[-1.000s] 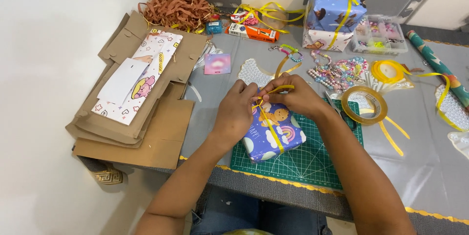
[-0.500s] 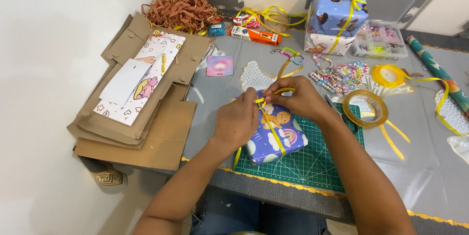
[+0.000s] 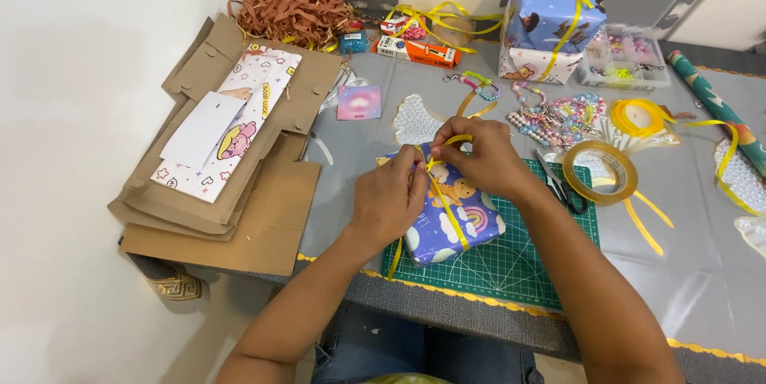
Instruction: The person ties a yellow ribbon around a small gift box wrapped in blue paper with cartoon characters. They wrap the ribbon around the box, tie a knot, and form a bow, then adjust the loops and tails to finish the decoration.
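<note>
on green cutting mat [image 3: 511, 264], i see left hand [image 3: 388, 202] and right hand [image 3: 479, 156] both pinching yellow ribbon [image 3: 444, 202] atop blue wrapped gift box [image 3: 451, 216].

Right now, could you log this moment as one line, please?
left hand pinching yellow ribbon | right hand pinching ribbon loop | wrapped gift on green cutting mat

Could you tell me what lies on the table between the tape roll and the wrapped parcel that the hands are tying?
In the head view, black-handled scissors lie between tape roll and parcel.
</note>
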